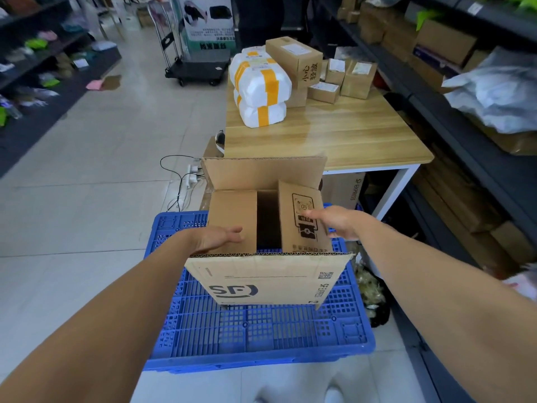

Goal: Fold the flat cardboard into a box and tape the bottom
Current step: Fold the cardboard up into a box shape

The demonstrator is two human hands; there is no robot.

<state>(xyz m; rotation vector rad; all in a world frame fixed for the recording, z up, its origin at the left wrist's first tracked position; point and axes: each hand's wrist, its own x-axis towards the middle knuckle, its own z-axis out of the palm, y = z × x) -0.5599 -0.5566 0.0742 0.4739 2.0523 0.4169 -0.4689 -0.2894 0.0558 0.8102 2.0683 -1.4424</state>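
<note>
A brown cardboard box (267,282) with an SF logo stands on a blue plastic pallet (255,333). Its two small side flaps are folded inward over the opening, with a dark gap between them. The far long flap (263,171) and the near long flap stand open. My left hand (216,238) presses flat on the left small flap with straight fingers. On the printed right small flap rests my right hand (337,221), also with straight fingers. No tape is in view.
A wooden table (348,135) just beyond the box carries white foam parcels (261,85) with yellow tape and several small cartons. Dark shelves line both sides. A power strip with cables (191,173) lies on the tiled floor at the left, and a black trolley (197,68) stands farther back.
</note>
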